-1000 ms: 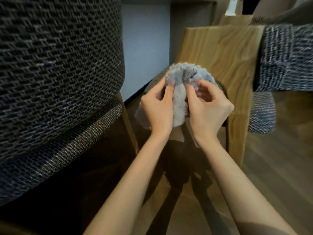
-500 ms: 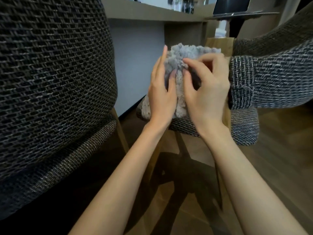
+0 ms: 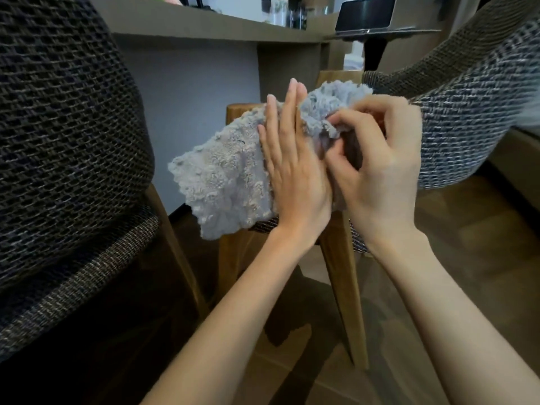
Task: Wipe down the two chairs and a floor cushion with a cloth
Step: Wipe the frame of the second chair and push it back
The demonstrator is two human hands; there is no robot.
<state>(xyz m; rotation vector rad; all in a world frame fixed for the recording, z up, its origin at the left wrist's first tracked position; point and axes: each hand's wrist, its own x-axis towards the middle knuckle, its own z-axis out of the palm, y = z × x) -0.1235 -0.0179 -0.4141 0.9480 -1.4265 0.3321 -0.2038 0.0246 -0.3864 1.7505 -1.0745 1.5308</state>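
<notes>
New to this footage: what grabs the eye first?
A fluffy grey cloth at centre, between two bare hands: the left hand flat against it, the right hand pinching its bunched top. A dark woven chair fills the left side; a second chair curves in from the right.

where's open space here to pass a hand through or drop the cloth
Open gap between the left chair and the cloth, in front of the wall. Bare floor at lower right, below the right chair. Crowded: left hand and right hand both on the cloth at centre; the counter above is cluttered.
</notes>
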